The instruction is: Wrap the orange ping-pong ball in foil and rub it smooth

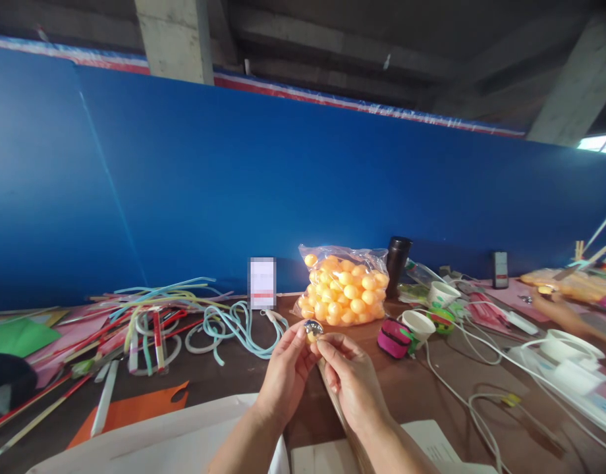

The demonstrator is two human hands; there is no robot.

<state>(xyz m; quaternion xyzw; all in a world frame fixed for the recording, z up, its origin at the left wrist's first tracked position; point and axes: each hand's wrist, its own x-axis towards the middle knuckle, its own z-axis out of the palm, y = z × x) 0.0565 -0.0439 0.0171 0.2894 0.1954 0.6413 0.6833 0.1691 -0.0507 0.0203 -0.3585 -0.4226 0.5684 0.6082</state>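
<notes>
A small, round, shiny silver-and-orange piece (313, 328) is pinched between my hands, above the brown table. My left hand (289, 368) grips it from the left with thumb and fingers. From the right, the thumb and fingertips of my right hand (346, 375) press on its lower side. Its underside is partly hidden by my fingers, and its exact kind cannot be made out. Just behind my hands stands a clear plastic bag (343, 286) full of orange balls. Left of it lie looped pale-blue cords (244, 329).
Balloon sticks and tubes (149, 322) lie in a heap at left, near an orange sheet (130, 411). On the right are a magenta pouch (394, 338), paper cups (418, 326), white cables (473, 415) and a black bottle (398, 266). Another person's hand (554, 308) is at far right.
</notes>
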